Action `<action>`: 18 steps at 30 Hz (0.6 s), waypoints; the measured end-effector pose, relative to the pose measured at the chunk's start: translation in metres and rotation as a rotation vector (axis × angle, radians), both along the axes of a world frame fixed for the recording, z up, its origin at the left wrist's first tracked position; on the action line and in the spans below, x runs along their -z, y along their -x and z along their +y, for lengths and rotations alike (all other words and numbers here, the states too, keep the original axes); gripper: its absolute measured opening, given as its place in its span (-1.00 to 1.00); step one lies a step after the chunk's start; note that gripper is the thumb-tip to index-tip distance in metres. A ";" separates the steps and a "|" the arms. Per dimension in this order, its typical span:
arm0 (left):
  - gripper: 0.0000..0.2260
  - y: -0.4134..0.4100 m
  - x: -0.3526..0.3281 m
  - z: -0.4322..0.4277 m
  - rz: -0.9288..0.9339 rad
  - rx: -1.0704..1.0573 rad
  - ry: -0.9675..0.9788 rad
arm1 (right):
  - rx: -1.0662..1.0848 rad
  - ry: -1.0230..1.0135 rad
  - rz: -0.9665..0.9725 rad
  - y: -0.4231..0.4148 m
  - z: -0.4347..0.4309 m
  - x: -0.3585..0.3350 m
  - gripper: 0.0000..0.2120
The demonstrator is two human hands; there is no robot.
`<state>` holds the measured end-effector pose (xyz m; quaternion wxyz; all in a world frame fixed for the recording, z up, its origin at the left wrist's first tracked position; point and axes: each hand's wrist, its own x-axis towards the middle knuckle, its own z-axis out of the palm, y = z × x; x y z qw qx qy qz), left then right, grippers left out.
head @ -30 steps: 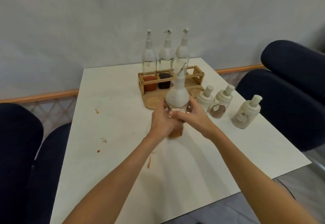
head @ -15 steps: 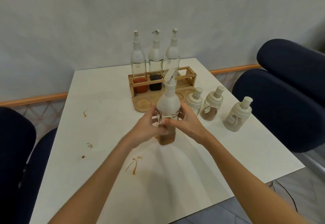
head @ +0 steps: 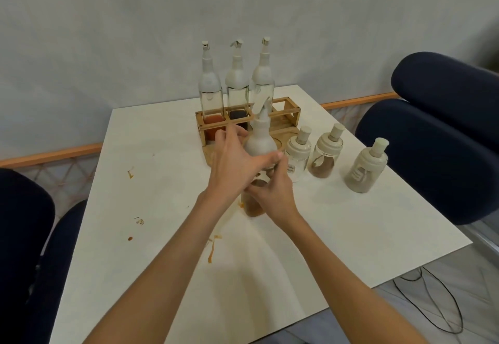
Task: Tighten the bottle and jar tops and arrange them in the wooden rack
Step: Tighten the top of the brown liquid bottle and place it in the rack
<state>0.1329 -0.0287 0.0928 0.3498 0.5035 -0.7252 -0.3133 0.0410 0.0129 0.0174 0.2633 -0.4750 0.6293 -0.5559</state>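
Note:
A glass bottle [head: 253, 204] with amber liquid stands on the white table [head: 162, 154] in front of the wooden rack [head: 290, 112]. My right hand [head: 272, 195] grips its glass body. My left hand [head: 233, 158] wraps the white spout top [head: 260, 138], thumb across its lower rim. Three tall bottles [head: 237, 79] stand in the rack's back row, holding red, dark and clear liquid. Three small jars with white lids stand right of the rack: one labelled white [head: 297, 154], one with brown powder [head: 326, 152], one pale [head: 367, 166].
Dark blue chairs stand at the right [head: 437, 138] and at the left [head: 24, 235]. Orange sauce smears [head: 212, 249] mark the table near me and on the left. A black cable [head: 432, 303] lies on the floor at the lower right. A grey wall is behind.
My left hand has moved up from the bottle's body onto the white top. The view shifted, so the bottle and rack appear further left.

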 end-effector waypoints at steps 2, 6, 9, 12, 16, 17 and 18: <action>-0.40 -0.004 -0.001 -0.004 0.000 0.053 0.016 | -0.009 -0.029 0.011 0.001 -0.001 -0.001 -0.42; -0.37 -0.022 -0.015 -0.026 0.041 0.419 -0.219 | -0.009 -0.052 0.016 0.006 -0.006 -0.002 -0.42; -0.25 -0.023 -0.017 -0.027 0.010 0.437 -0.232 | -0.006 -0.055 0.025 0.005 -0.004 -0.003 -0.43; -0.36 -0.014 -0.011 -0.020 -0.007 0.408 -0.081 | -0.002 -0.049 0.010 0.003 0.000 -0.003 -0.43; -0.43 -0.011 -0.008 -0.023 0.022 0.348 -0.013 | -0.003 -0.059 -0.003 0.000 0.000 -0.002 -0.42; -0.44 -0.009 -0.009 -0.021 0.012 0.305 0.039 | -0.001 -0.057 -0.011 -0.001 0.000 -0.002 -0.40; -0.43 -0.005 -0.009 -0.019 -0.016 0.246 0.099 | 0.000 -0.053 -0.016 -0.002 0.000 -0.002 -0.37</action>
